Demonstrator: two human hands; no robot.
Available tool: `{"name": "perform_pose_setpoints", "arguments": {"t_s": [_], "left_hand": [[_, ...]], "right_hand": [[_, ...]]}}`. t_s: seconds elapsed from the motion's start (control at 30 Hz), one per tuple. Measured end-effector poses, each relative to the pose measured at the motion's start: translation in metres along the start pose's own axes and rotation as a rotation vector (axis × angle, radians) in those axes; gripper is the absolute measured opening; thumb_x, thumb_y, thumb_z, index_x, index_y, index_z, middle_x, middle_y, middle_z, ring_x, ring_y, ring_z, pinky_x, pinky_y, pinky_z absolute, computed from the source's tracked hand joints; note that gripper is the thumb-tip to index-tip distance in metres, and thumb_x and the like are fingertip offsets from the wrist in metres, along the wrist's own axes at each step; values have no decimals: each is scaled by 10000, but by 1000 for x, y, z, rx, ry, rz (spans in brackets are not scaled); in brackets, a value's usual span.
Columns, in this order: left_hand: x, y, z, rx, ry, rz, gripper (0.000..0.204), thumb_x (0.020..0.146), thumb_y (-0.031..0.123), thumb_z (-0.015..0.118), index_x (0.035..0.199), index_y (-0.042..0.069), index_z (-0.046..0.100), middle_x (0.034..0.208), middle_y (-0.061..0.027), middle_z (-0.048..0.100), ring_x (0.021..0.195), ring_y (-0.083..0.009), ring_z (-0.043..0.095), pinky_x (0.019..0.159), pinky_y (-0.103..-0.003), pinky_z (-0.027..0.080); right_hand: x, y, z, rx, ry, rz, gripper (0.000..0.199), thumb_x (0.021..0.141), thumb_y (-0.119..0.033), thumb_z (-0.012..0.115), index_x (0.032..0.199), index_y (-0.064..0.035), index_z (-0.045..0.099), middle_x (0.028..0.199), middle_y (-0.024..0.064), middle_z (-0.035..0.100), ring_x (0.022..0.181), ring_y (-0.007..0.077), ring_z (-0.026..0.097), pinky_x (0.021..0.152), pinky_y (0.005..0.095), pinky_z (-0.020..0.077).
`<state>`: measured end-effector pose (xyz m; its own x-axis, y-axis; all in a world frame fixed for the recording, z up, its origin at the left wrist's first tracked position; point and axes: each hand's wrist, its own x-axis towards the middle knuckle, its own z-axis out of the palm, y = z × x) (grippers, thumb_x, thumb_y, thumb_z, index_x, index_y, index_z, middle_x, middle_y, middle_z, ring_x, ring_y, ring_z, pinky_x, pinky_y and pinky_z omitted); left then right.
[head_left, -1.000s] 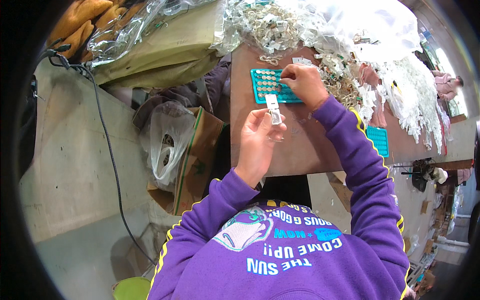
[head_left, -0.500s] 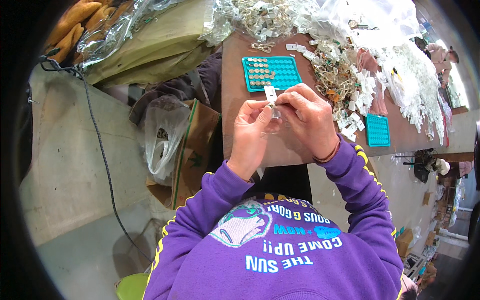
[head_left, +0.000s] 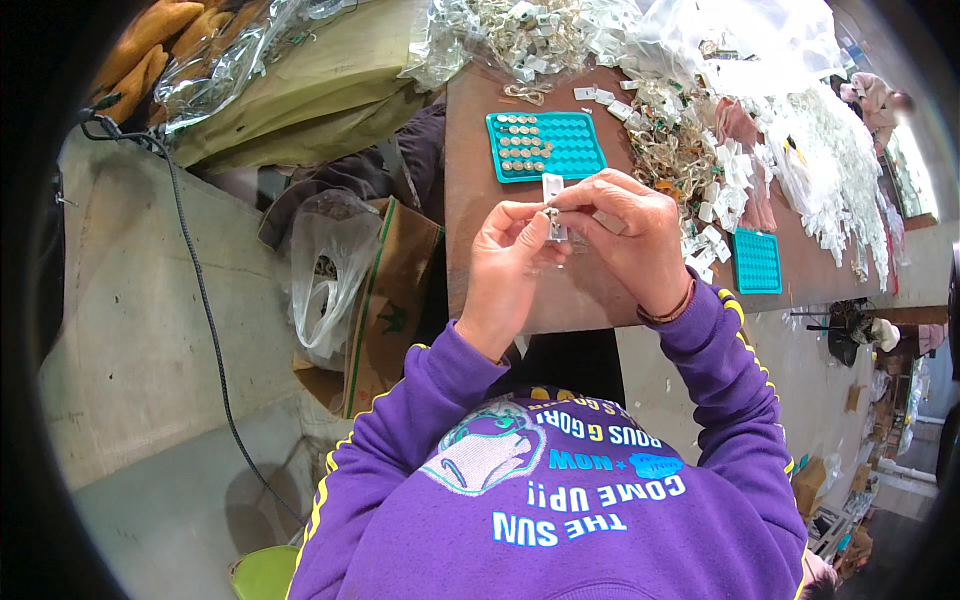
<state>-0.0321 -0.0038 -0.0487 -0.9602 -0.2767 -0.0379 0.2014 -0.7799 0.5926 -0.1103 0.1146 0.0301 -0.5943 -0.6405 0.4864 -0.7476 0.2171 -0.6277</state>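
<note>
Above the near edge of the brown table (head_left: 590, 305), my two hands meet. My left hand (head_left: 502, 265) pinches a small white tag (head_left: 552, 186) with a clear plastic piece (head_left: 557, 233) hanging below it. The thumb and forefinger of my right hand (head_left: 640, 228) are closed at the same spot, on the tag's lower end. Fingers hide how tag and plastic join. Just beyond lies a teal tray (head_left: 577, 147) with rows of small round metallic pieces (head_left: 520, 142) in its left part.
Heaps of stringed white tags (head_left: 665, 150) cover the table's right and far sides. A smaller teal tray (head_left: 757, 262) lies at the right edge. At the left stand a cardboard box (head_left: 395, 290) and a clear plastic bag (head_left: 328, 270). Another person (head_left: 878, 105) is at the far right.
The tag has shifted slightly to the right and turned in my fingers. My right hand has moved a little to the right, its fingers still at the tag.
</note>
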Motion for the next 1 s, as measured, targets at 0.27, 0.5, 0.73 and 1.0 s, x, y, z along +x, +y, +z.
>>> {"name": "perform_pose_setpoints", "arguments": {"t_s": [0.27,0.5,0.73,1.0], "left_hand": [[3,-3,-2,-164,39,46,175,969,164,571,1055,15,546,956,-110,663,771,-154,648,700,-288,550],[1,-2,-3,-92,0,26,187,978,178,556,1090,29,536,964,-123,657,795,-167,642,725,-302,529],[3,-2,-3,-110,27,19,181,972,165,565,1082,24,537,966,-129,662,782,-166,650,718,-299,531],[1,-1,0,-40,44,9,151,965,161,577,1059,45,554,937,-78,657,791,-148,638,718,-286,518]], "right_hand": [[-8,8,13,-221,49,-357,291,753,-26,675,1043,-46,669,872,88,687,779,266,659,711,361,524],[36,77,18,-260,23,26,184,790,-94,685,972,-93,705,879,116,669,800,298,659,704,386,525],[48,101,28,-285,-40,-16,100,765,-124,707,853,-77,700,824,110,657,760,310,648,687,381,520],[7,22,1,-45,-12,10,107,729,3,735,825,-17,692,775,68,656,682,166,641,592,266,498]]}}
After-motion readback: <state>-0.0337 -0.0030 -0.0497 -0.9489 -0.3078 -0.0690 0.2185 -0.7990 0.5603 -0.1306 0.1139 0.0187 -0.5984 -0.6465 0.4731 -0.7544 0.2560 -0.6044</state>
